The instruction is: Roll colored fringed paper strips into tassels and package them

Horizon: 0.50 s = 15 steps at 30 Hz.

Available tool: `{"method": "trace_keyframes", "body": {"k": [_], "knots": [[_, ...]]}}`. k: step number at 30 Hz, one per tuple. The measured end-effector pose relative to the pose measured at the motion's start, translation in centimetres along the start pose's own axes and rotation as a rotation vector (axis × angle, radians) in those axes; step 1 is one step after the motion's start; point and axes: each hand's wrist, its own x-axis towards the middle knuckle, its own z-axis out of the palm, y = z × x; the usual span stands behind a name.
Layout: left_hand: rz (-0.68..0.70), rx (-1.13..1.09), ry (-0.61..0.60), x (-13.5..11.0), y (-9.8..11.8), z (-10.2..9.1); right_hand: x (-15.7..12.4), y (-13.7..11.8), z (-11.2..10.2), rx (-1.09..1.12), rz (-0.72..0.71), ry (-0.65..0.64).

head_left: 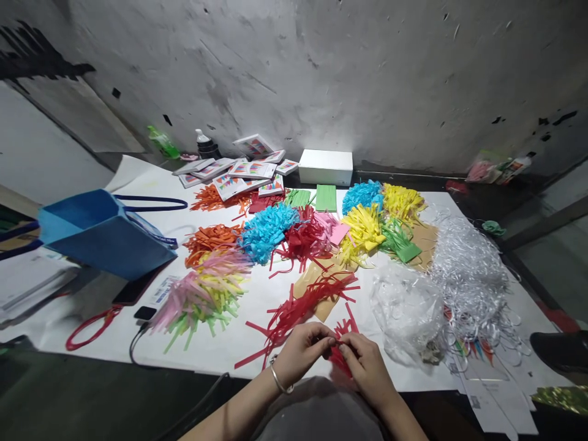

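Note:
Close to the table's front edge, my left hand and my right hand meet with fingers pinched on a red paper tassel. Its fringe shows between and below the fingers; the exact pinch point is partly hidden. A bangle circles my left wrist. Just beyond the hands lies a spread pile of red paper strips, partly over a tan paper sheet. Farther back are a dark red fringe bundle, a blue one and a yellow one.
A blue bag stands at the left, near pastel fringes. White boxes with printed fronts and a plain white box line the back. To the right are a clear plastic bag and tangled white string.

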Motion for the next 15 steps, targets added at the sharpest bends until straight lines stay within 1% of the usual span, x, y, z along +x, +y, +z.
{"method": "trace_keyframes", "body": {"k": [4,8,12,15], "knots": [[0.142,0.218,0.047,0.0,-0.2,-0.2,0.0,0.1,0.3,0.018,0.016,-0.002],[0.231,0.329,0.066,-0.1,-0.8,0.0,0.0,-0.1,0.3,0.006,-0.002,-0.022],[0.247,0.420,0.071,-0.3,-1.2,0.1,0.6,-0.7,0.6,-0.149,-0.100,0.030],[0.224,0.446,0.138,-0.5,-1.4,0.0,0.9,-0.9,0.8,-0.280,-0.193,0.073]]}}
